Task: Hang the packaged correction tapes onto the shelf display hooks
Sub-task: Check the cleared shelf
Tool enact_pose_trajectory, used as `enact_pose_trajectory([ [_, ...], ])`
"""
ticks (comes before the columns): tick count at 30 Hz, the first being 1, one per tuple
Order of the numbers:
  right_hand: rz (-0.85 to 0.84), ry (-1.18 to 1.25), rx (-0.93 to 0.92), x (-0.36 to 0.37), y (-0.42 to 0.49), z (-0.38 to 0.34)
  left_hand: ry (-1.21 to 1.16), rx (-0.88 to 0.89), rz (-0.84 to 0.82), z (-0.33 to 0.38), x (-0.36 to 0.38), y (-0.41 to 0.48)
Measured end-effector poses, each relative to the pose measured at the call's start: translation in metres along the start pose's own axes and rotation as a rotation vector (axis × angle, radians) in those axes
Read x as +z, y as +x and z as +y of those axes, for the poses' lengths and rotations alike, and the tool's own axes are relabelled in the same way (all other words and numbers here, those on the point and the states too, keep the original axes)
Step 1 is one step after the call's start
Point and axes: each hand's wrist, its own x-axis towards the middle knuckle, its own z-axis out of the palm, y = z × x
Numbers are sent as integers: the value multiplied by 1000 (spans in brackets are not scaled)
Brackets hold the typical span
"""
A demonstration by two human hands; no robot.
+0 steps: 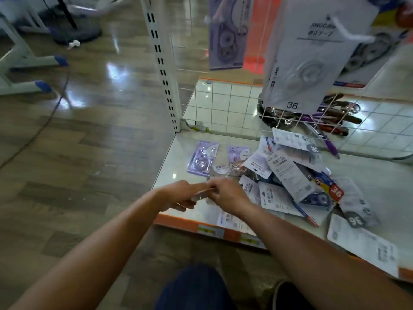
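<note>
Though cluttered, glossy shelf [176, 173]; wooden floor [89, 157]

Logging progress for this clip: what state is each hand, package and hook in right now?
Left hand: holds one end of the held package.
Right hand: holds its other end.
Pile of packages: loose on the bottom shelf, unhung.
Lilac package: flat, left of the pile.
White package: hanging on a hook.
</note>
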Motion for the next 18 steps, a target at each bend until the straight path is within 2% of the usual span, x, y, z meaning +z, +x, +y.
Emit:
enact_pose_trajectory([
  [3,18,136,43,-44,-3,-14,-325,103,-104,10,-23,-28],
  [7,61,412,94,-88,-21,-31,-473,295,-82,25,-33,-55],
  [10,67,590,169,-105,-35,-42,-325,448,-43,37,-29,-74],
  [13,138,754,215,-116,-48,-53,-144,508,-17,46,-22,-85],
  [15,173,848,210,-123,-56,-59,-184,554,-31,52,-16,-92],
  [18,230,863,172,-134,-65,-63,-250,614,-40,60,-10,-98],
])
